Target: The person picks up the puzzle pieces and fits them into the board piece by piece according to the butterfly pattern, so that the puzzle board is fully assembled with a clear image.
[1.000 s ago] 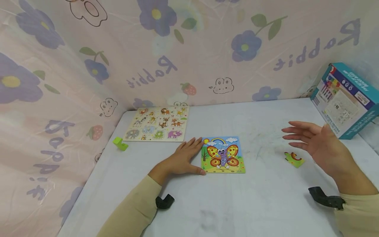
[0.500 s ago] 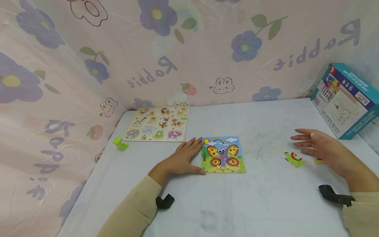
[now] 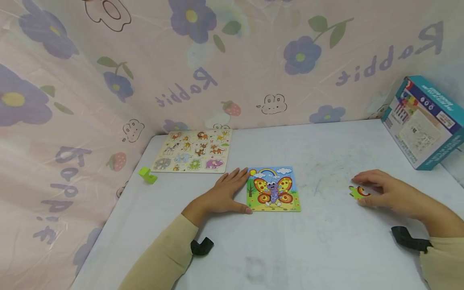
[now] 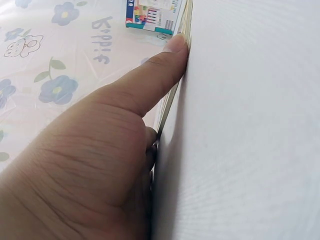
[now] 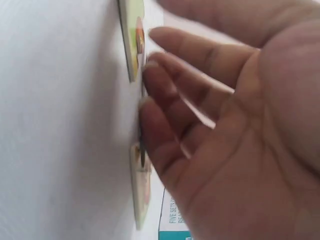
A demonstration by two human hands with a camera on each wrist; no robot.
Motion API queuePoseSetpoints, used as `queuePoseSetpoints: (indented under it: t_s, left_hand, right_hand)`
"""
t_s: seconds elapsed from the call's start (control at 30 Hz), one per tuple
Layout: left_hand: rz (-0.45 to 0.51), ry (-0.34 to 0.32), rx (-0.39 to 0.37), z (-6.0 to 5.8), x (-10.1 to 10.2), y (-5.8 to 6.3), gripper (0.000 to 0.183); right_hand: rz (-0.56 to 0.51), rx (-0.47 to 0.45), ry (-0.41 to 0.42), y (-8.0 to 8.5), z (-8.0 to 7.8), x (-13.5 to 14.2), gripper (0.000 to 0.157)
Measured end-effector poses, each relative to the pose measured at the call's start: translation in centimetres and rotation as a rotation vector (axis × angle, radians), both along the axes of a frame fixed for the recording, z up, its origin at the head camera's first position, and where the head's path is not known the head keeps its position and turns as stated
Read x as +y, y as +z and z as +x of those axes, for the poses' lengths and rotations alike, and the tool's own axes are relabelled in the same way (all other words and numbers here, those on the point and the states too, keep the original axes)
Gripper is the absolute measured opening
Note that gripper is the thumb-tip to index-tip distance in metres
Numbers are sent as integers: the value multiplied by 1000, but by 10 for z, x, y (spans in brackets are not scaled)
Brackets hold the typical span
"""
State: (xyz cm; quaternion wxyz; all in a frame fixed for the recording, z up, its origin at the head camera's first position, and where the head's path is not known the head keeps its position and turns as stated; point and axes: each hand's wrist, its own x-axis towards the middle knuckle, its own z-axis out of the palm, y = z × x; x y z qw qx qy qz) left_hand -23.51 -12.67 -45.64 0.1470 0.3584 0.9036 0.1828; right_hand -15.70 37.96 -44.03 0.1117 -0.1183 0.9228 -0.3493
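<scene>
In the head view my left hand (image 3: 226, 193) rests on the table with its fingers spread. Its thumb and fingertips touch the left edge of a square butterfly puzzle (image 3: 273, 189); the left wrist view shows the thumb (image 4: 160, 70) against that edge. My right hand (image 3: 384, 193) is low over the table at the right, thumb and fingers parted around a small green puzzle piece (image 3: 356, 192) with a red curve. In the right wrist view the fingers bend loosely near one piece (image 5: 131, 40), with no clear grip. A second piece (image 5: 141, 192) lies beyond the fingertips; the hand hides it from the head view.
An animal peg puzzle board (image 3: 192, 151) lies at the back left. A light-green block (image 3: 147, 176) is near the left table edge. A teal box (image 3: 424, 123) stands at the back right. Flowered curtain (image 3: 253, 60) hangs behind the white table (image 3: 290, 249).
My right hand first moved right, uncovering part of a second piece, then came down and left around the green puzzle piece. My left hand and the butterfly puzzle have stayed put.
</scene>
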Motion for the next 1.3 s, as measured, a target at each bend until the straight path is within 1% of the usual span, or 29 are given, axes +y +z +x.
queuePoseSetpoints:
  t_s: [0.07, 0.13, 0.2, 0.33, 0.4, 0.47, 0.63, 0.67, 0.73, 0.83, 0.9, 1.07, 1.2, 1.3]
  left_hand:
    - [-1, 2, -4, 0, 0, 0, 125]
    - [-1, 4, -6, 1, 0, 0, 125]
    - [1, 4, -3, 0, -1, -1, 125]
    - [1, 4, 1, 0, -1, -3, 125]
    - [0, 4, 0, 0, -1, -3, 125]
    - [-2, 5, -4, 0, -1, -3, 125]
    - [-6, 4, 0, 0, -1, -3, 125]
    - [-7, 3, 2, 0, -1, -3, 125]
    - [-8, 1, 5, 0, 0, -3, 125]
    - [-8, 0, 7, 0, 0, -2, 125]
    - [-11, 0, 6, 0, 0, -1, 125]
    - [-7, 1, 3, 1, 0, 0, 124]
    - [8, 1, 2, 1, 0, 0, 124]
    - [2, 2, 3, 0, 0, 0, 124]
  right_hand:
    - [40, 31, -1, 1, 0, -2, 55]
    - [64, 53, 1, 2, 0, -5, 44]
    - [77, 62, -4, 3, 0, -8, 35]
    - [87, 63, -13, 4, 1, -13, 23]
    - [89, 71, -16, 3, 1, -15, 22]
    - [85, 78, -19, 4, 1, -17, 24]
    - [62, 67, -50, 6, -1, -21, 39]
    - [51, 69, -55, 7, -1, -22, 39]
    - [43, 68, -73, 8, -1, -26, 34]
    - [-12, 86, -95, 8, 1, -34, 22]
    - [-68, 87, -113, 7, 1, -41, 20]
    - [-250, 68, -133, 4, 2, -59, 23]
    - [-366, 38, -128, 3, 3, -76, 28]
    - [-437, 21, -115, 1, 4, -91, 29]
